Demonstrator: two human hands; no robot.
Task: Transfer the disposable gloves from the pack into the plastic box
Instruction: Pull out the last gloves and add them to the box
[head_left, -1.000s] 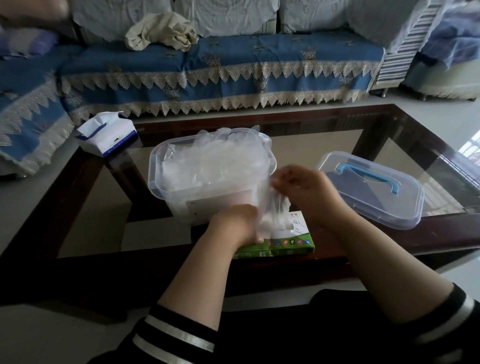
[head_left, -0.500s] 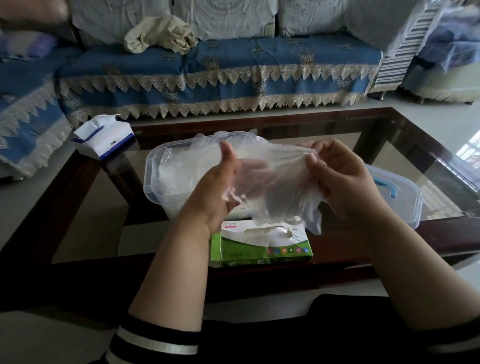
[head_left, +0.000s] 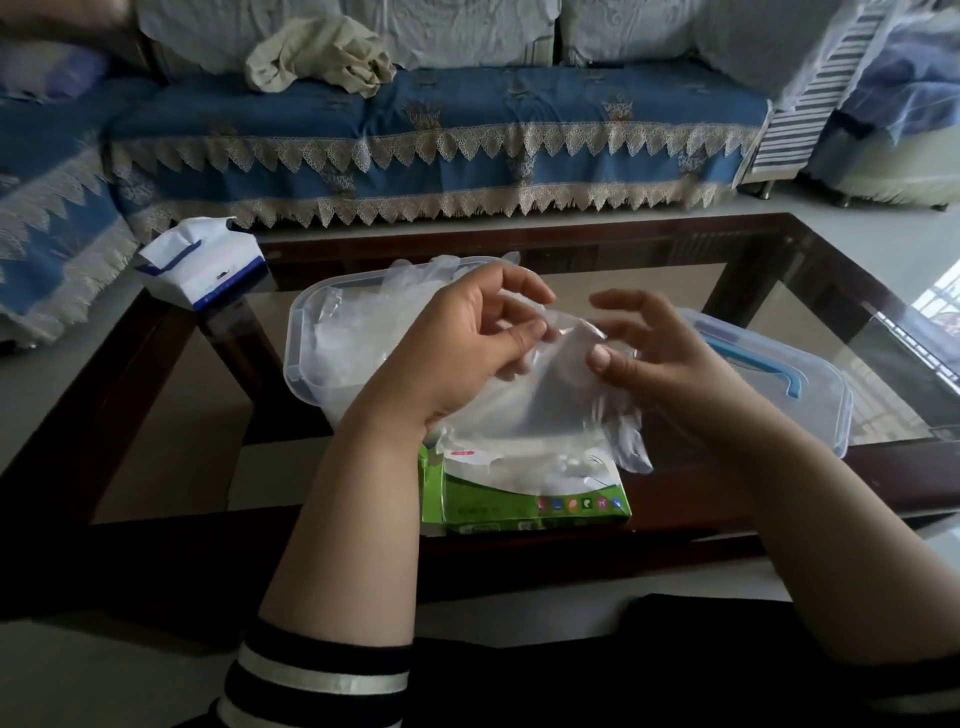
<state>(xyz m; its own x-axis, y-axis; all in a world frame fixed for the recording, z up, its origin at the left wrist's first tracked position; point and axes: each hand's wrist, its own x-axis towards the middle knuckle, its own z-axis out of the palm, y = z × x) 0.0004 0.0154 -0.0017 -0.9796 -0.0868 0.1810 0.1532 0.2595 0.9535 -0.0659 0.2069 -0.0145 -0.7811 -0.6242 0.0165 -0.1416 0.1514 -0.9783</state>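
A clear disposable glove (head_left: 550, 410) hangs between my hands above the green and white glove pack (head_left: 524, 499), which lies at the table's near edge. My left hand (head_left: 457, 348) pinches the glove's top edge between thumb and fingers. My right hand (head_left: 654, 353) pinches the same edge from the right with its thumb, its other fingers spread. Behind my hands stands the clear plastic box (head_left: 306, 332), lidless, with several crumpled clear gloves (head_left: 353, 332) inside; its right part is hidden by my hands.
The box's clear lid (head_left: 810, 395) with a blue handle lies to the right on the glass coffee table (head_left: 779, 291). A white and blue tissue pack (head_left: 202, 270) sits at the table's far left corner. A blue-covered sofa (head_left: 415, 135) stands behind.
The glove came out of the pack and rose above it. My hands spread it wide, then drew closer together at its top edge. The pack stays in place.
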